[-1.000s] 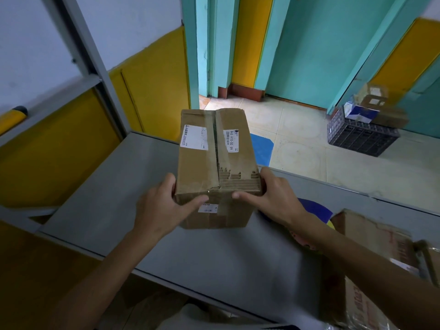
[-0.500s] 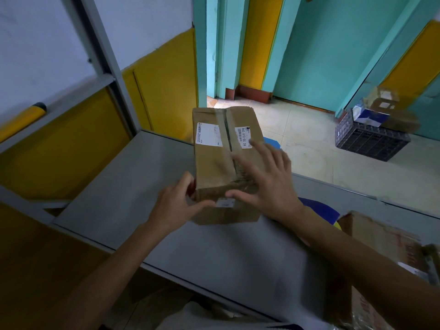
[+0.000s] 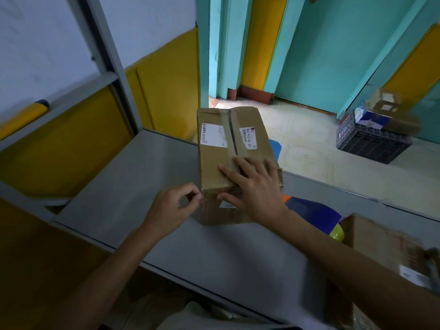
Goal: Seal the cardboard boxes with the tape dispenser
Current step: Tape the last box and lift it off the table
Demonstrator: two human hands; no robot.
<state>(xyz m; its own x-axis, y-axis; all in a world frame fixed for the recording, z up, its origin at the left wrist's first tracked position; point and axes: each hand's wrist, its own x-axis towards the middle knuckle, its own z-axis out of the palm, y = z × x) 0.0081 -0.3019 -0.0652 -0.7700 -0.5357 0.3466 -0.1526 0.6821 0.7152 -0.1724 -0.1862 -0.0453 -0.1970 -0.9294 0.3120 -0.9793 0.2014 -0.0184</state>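
R hand: your R hand [image 3: 257, 191] is lying flat w/ fingers straight & spread, pressing on the near end of the cardboard box [image 3: 214, 163] top; the thumb is reaching down over the near face.
L hand: your L hand [image 3: 171, 208] is curling its fingers, w/ thumb & index tips meeting right at the box's near-left corner edge; can't tell if they're pinching anything.
Box vs hands: the box is sitting directly under your R palm & just right of your L fingertips, its long axis running away from you.
Box look: brown, worn cardboard; two top flaps are meeting at a centre seam [image 3: 232, 134] w/ a tape strip running along it; the near edge of the right flap is showing torn corrugation beside your R hand.
Labels: a white label [image 3: 213, 135] is sitting left of the seam, and a second label [image 3: 248, 138] right of it is reading "863 H10-00 59"; a small sticker [image 3: 227, 205] is peeking out on the near face below your R thumb.
Box place: it's standing on the grey table [image 3: 133, 186], toward the far edge.
Right side: a blue item [image 3: 314, 211] is lying behind your R wrist, type unclear; a second box [image 3: 381, 244] is sitting at the table's right end, near your R forearm.
Floor: a black crate [image 3: 371, 146] holding parcels is standing well apart, beyond the table.
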